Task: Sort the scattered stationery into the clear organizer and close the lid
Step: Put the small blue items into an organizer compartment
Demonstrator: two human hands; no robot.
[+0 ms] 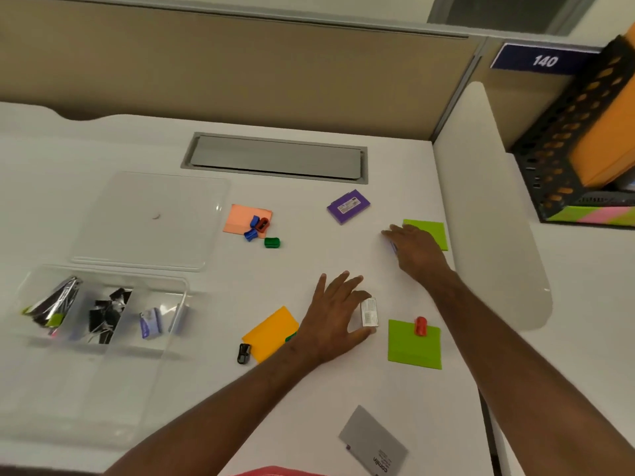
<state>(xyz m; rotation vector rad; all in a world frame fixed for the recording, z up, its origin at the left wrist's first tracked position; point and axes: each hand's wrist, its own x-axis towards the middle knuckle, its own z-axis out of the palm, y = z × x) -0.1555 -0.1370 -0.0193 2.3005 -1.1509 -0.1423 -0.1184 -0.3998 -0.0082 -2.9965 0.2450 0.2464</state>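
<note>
Your left hand [338, 316] pinches a white eraser [369, 312] on the worktop [309, 389]. Your right hand [414, 250] covers a small item, grip unclear. The organizer [103, 304] sits far left, its lid [147, 219] off.

**An office cubicle, by every sign**

We're looking down at a white worktop [103, 389] in what is plainly an office cubicle. A beige fabric partition [240, 70] runs along the back, with a pale divider panel [481, 201] closing off the right side. There's a blue number plate [543, 60] reading 140 on the wall, marking the workstation. Set into the worktop, a grey cable hatch [275, 159]. Over on the right, a black perforated file rack [563, 139] holds orange folders above bright stacked paper. And stationery everywhere: sticky-note pads [412, 345], sharpeners [271, 242], a clear organizer [103, 304].
</note>
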